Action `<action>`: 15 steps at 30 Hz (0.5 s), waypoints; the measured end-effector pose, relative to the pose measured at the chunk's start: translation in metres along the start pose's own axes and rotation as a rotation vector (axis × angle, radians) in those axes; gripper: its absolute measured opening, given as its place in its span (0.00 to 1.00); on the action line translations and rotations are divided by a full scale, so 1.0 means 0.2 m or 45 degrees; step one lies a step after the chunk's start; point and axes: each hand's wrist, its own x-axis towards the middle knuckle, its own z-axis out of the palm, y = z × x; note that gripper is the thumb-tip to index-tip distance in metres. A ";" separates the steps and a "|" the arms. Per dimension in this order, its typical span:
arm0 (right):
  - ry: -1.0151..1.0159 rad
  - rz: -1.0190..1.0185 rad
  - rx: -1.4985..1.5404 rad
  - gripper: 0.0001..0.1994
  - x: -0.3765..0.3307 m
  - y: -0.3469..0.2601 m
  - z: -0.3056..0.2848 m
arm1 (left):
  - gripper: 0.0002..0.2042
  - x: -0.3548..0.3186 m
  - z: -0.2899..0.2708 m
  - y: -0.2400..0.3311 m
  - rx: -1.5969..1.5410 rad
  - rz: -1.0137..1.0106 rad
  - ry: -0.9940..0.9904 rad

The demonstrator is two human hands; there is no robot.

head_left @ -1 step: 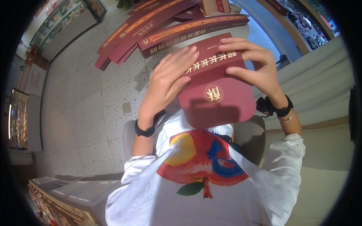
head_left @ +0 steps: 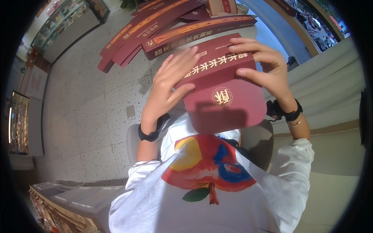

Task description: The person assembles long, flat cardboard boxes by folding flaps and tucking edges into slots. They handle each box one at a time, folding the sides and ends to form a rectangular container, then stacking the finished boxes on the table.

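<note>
A dark red cardboard box [head_left: 217, 75] with gold lettering is in front of my chest. Its wide flap [head_left: 229, 116], rounded at the corners and stamped with a gold round emblem, hangs toward me. My right hand [head_left: 268, 64] grips the box's right end, thumb on the near side and fingers over the top. At the left end is my left hand [head_left: 169, 83], its fingers stretched out along the box and its thumb apart from them. Whether the left palm presses on the side cannot be seen.
Several long dark red boxes [head_left: 155, 27] lie beyond my hands, partly stacked, on a pale round table [head_left: 250, 35]. A small printed carton [head_left: 223, 7] and a cup [head_left: 243, 8] stand behind them. A pale curtain [head_left: 330, 73] hangs to the right.
The box has shifted slightly right with my right hand. My left hand has slid a little left, uncovering more of the gold lettering.
</note>
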 end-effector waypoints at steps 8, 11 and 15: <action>0.004 -0.033 0.023 0.06 -0.03 -0.04 -0.04 | 0.20 -0.06 0.01 -0.02 -0.139 0.114 -0.065; 0.084 0.065 0.119 0.07 -0.03 -0.08 -0.01 | 0.21 -0.07 0.01 0.00 -0.169 0.097 -0.054; 0.112 0.097 0.122 0.08 -0.02 -0.10 0.01 | 0.24 -0.09 0.01 -0.01 -0.026 0.122 -0.055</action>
